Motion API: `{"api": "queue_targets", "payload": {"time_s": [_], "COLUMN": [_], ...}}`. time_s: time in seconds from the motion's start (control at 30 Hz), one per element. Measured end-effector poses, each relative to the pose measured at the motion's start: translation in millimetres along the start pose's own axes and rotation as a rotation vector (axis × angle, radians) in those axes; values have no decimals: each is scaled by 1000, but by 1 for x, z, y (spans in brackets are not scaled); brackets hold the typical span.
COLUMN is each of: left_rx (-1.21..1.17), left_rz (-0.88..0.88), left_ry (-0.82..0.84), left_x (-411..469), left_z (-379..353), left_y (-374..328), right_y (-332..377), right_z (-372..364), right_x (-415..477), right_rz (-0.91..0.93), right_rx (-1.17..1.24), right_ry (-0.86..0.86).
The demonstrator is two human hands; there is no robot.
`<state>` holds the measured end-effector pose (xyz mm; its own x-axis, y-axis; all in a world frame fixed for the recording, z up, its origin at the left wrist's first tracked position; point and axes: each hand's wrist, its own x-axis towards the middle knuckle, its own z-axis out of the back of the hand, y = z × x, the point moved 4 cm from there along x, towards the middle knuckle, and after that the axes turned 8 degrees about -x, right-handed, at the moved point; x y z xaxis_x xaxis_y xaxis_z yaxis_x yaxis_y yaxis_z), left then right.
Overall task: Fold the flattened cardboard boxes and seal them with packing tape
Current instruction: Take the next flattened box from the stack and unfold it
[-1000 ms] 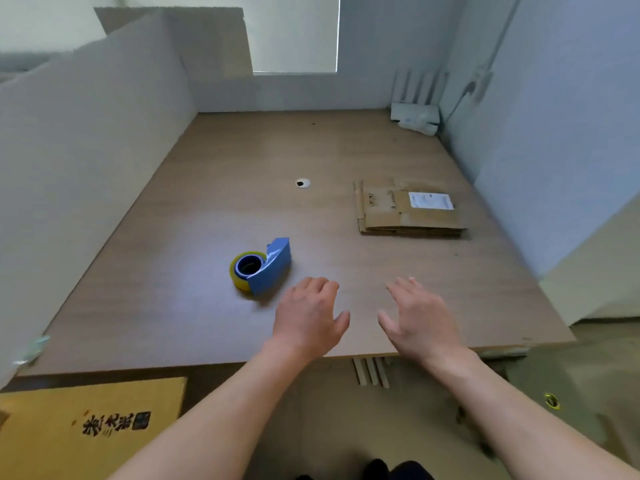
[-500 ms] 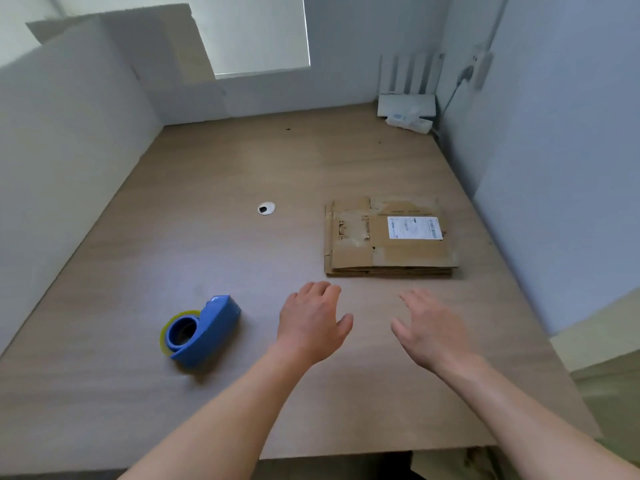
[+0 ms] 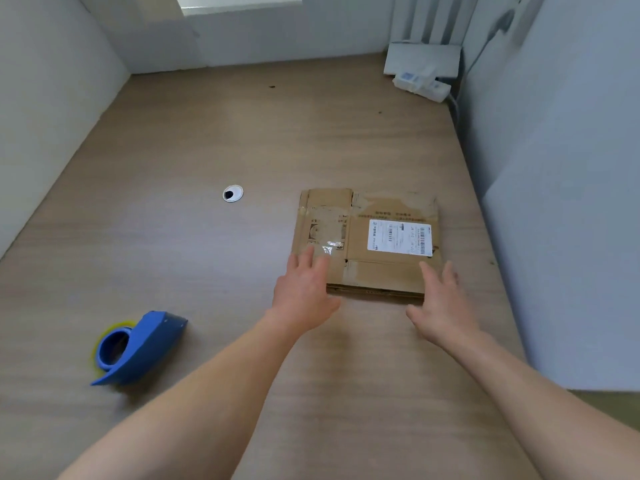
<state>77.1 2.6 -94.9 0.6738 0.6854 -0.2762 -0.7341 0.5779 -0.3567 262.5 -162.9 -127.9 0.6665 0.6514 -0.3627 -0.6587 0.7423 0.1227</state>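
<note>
A stack of flattened brown cardboard boxes (image 3: 367,237) lies on the wooden table (image 3: 207,140), right of centre, with a white shipping label on top. My left hand (image 3: 303,289) reaches over the stack's near left corner with straight fingers. At the near right corner my right hand (image 3: 441,299) does the same, fingers spread. Neither hand grips anything; whether the fingertips touch the cardboard is unclear. A blue tape dispenser (image 3: 138,346) with a yellowish roll lies on the table to the near left, apart from both hands.
Grey partition walls enclose the table on the left, back and right. A white router and power strip (image 3: 420,69) sit in the far right corner with a cable. A round cable grommet (image 3: 232,193) is set in the tabletop left of the boxes.
Both hands have moved forward from the table's near edge to the stack's near corners. The camera has moved closer and tilted down, so the boxes and dispenser look larger.
</note>
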Motion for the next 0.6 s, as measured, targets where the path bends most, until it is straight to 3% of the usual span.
{"api": "queue_targets", "payload": {"time_s": [0.17,0.3,0.6], "left_rx": [31,16,-245], "left_rz": [137,91,15], "left_ry": [105,127,-101], "left_x": [37,51,41], "left_z": [-25,-39,-16], "left_y": [14,26,29], "right_y": [-11,-15,-9], "right_z": [-12,-18,3], "right_x": [26,32,10], "right_rz": [-60,-16,120], "right_rx": [9,57,389], "right_ry": [47,6,-264]}}
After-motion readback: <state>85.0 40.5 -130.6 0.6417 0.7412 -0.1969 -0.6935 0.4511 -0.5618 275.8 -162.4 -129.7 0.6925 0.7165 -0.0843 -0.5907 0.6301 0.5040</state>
